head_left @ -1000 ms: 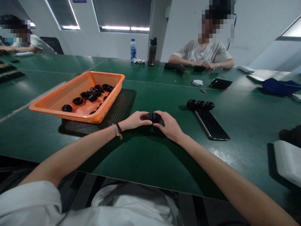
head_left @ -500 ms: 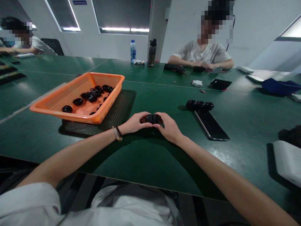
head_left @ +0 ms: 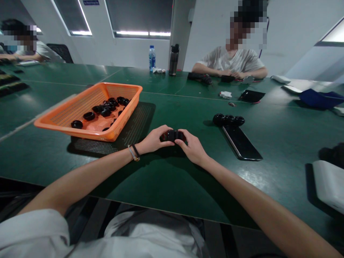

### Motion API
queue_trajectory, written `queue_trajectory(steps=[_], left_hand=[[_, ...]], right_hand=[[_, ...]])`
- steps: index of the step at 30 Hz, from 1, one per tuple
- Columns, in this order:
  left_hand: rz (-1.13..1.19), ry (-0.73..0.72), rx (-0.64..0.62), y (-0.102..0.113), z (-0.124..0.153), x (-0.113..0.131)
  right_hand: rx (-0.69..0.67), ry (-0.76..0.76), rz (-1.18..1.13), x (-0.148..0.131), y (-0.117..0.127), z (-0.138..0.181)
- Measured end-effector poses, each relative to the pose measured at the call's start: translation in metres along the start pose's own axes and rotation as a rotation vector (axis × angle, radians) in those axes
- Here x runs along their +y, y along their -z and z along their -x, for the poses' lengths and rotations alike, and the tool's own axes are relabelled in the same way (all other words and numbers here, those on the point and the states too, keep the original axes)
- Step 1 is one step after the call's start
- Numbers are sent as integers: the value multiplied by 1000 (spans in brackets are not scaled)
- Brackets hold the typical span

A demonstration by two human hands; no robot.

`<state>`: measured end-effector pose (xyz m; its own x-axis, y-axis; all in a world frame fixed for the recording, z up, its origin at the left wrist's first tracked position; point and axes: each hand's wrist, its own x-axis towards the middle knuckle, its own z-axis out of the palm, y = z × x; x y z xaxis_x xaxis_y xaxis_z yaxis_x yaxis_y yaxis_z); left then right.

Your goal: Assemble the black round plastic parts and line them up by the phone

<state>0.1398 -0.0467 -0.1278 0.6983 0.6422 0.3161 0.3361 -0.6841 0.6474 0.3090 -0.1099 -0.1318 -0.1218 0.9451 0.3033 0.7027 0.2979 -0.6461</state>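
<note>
My left hand (head_left: pixel 155 139) and my right hand (head_left: pixel 191 146) meet over the green table (head_left: pixel 166 179), both closed on a small black round part (head_left: pixel 172 135) held between their fingertips. It looks like two black pieces pressed together; the fingers hide much of it. An orange mesh basket (head_left: pixel 77 127) to the left holds several black ring-shaped parts (head_left: pixel 105 108). A row of assembled black parts (head_left: pixel 228 119) lies to the right, at the end of a dark phone (head_left: pixel 241 143).
A person in a light shirt (head_left: pixel 233 61) sits across the table with dark items before them; another sits at far left. A water bottle (head_left: pixel 152 58) and dark flask (head_left: pixel 173 59) stand at the back. A white object (head_left: pixel 328 184) lies at right.
My hands have closed slightly tighter around the black part and my left fingers have shifted over it. Nothing else on the table has moved.
</note>
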Motion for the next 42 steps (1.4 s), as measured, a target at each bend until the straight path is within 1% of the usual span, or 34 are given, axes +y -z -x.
queue_trajectory(steps=[10,15,17,20,22,27,30,37,42], left_hand=[[-65,-58,16,0,0,1],[-61,-44,19,0,0,1],[-50,-30,9,0,0,1],[-16,-2,-32,0,0,1],[12,14,-68,0,0,0],[150,-1,-114,-1,2,-1],[236,27,-131,-4,3,1],[217,125,-119,-7,6,11],[167,107,-79,-6,6,11]], right_hand=[[8,-27,-98,-4,0,0],[31,-8,-109,0,-3,0],[58,50,-101,5,-4,-1],[92,200,-42,13,-3,-2],[99,273,4,16,-2,-2],[135,337,99,18,-1,-1],[145,364,109,17,-2,0],[158,335,69,19,-8,1],[133,251,24,16,-9,2]])
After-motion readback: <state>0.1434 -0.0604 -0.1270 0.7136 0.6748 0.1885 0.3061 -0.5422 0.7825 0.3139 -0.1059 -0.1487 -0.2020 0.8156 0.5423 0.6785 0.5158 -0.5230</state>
